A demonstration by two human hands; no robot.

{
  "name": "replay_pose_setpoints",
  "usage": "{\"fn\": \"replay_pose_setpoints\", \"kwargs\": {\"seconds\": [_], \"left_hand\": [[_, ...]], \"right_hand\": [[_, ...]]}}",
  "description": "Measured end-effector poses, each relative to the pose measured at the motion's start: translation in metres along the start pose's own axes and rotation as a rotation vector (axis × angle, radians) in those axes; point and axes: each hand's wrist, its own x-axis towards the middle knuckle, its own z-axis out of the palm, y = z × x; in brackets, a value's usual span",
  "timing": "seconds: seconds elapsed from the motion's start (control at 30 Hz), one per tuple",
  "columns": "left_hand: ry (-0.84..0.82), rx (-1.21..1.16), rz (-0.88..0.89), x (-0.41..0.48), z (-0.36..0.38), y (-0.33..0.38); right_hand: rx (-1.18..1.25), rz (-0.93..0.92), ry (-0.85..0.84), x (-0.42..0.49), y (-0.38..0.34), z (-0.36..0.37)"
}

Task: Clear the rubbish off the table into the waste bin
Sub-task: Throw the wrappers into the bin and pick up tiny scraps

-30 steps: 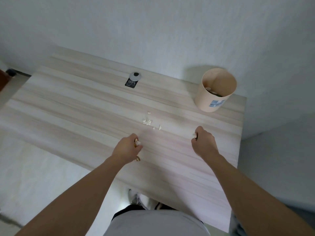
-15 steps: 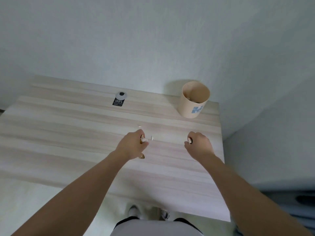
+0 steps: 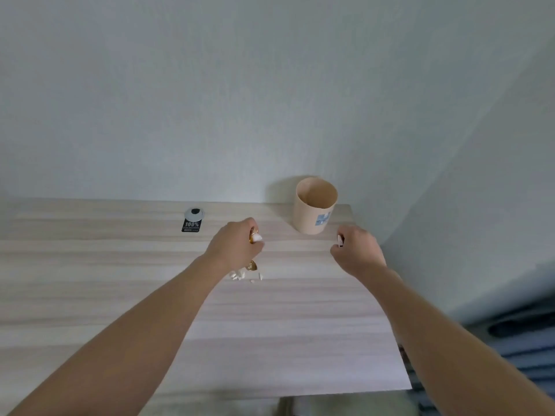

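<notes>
The beige cylindrical waste bin point(image 3: 316, 209) stands upright at the table's far right, a blue label on its side. My left hand point(image 3: 235, 246) is raised above the light wooden table point(image 3: 120, 283), fingers curled round white and golden scraps point(image 3: 256, 237) that poke out of the fist. My right hand point(image 3: 357, 252) hovers just right of the bin and pinches a small white scrap point(image 3: 340, 240). Several small white bits of rubbish point(image 3: 240, 276) lie on the table under my left wrist.
A black tag with a grey round cap point(image 3: 192, 221) lies near the table's far edge, left of the bin. A white wall rises behind the table. The table's right edge point(image 3: 387, 310) drops off toward blue fabric on the floor.
Both hands have lifted and moved forward toward the bin, each keeping its scraps. The camera has tilted up, so the bin now sits between and just beyond the hands.
</notes>
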Motion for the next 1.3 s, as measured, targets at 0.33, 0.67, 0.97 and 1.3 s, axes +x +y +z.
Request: {"fn": "replay_pose_setpoints", "kwargs": {"seconds": [0.33,0.67,0.97,1.3], "left_hand": [[0.083,0.028,0.135,0.039,-0.041,0.052],[0.107,0.043,0.105,0.104,-0.033,0.118],[0.114,0.115,0.049,0.174,0.001,0.162],[0.088,0.128,0.012,0.225,0.023,0.170]], "right_hand": [[0.011,0.002,0.117,0.020,0.002,-0.058],[0.007,-0.061,0.135,0.094,0.062,-0.095],[0.000,-0.147,0.073,0.176,0.113,-0.109],[0.019,-0.146,0.045,0.227,0.141,-0.102]]}}
